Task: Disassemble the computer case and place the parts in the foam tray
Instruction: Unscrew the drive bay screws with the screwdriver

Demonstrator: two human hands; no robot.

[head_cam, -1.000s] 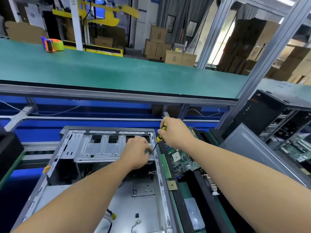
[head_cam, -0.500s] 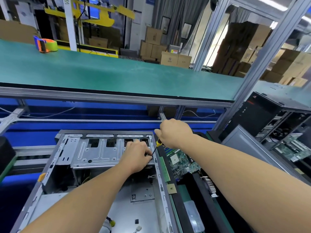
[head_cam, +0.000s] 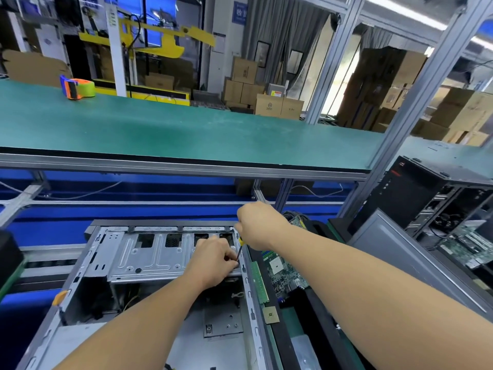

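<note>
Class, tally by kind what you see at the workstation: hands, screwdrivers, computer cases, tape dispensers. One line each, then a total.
Bare hands: 2, left hand, right hand
Yellow-handled screwdriver: 1
Computer cases: 2, open grey metal case, black tower case
Orange-and-blue tape dispenser: 1
Total: 6

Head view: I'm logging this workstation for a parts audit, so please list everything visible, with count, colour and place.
Case: one, grey metal, open, near centre.
Screwdriver: one, yellow and black, at the case's right rail.
Motherboard: one, green, right of the case.
Chip: one, gold, below the motherboard.
Second case: one, black, far right.
Tape dispenser: one, orange, blue and green, on the belt.
Belt: one, green, beyond the case.
Boxes: several, brown, background.
Left hand: on the drive bracket, fingers at the screwdriver tip.
Right hand: grips the screwdriver.
</note>
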